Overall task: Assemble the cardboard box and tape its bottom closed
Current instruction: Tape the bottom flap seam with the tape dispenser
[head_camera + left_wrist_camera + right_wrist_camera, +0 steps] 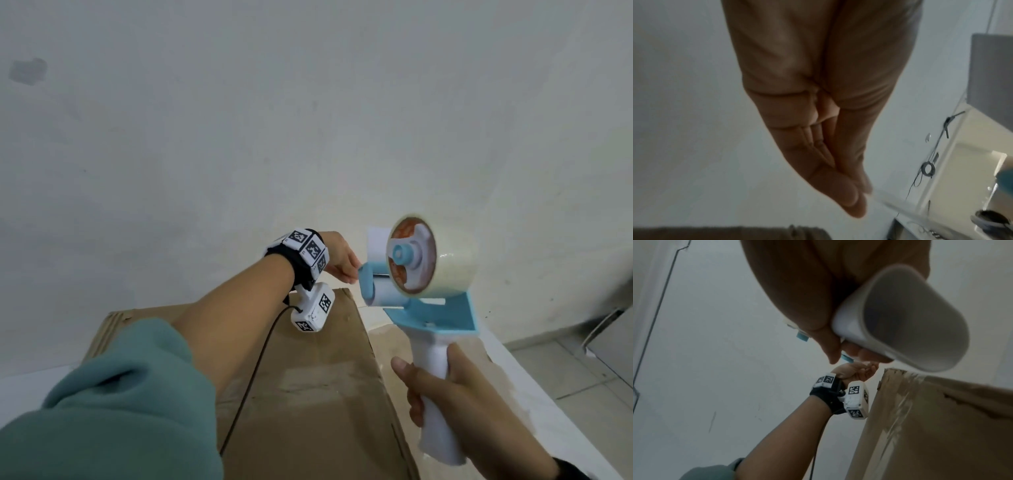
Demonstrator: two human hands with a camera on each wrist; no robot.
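A brown cardboard box (pixel 308 377) with old tape marks lies under both arms. My right hand (pixel 455 401) grips the white handle (pixel 900 318) of a blue tape dispenser (pixel 435 308), held above the box's right side. Its clear tape roll (pixel 445 260) faces me. My left hand (pixel 352 272) reaches to the dispenser's front roller above the box's far end. In the left wrist view its fingertips (pixel 857 199) pinch the end of a clear tape strip (pixel 900 209) that runs away to the lower right. The box's torn top edge (pixel 931 426) shows in the right wrist view.
A plain white wall fills the background. To the right of the box a white ledge (pixel 534 387) runs along, with tiled floor (pixel 565 370) and a grey object (pixel 609 339) beyond it. A black cable (pixel 253 377) hangs from my left wrist across the box.
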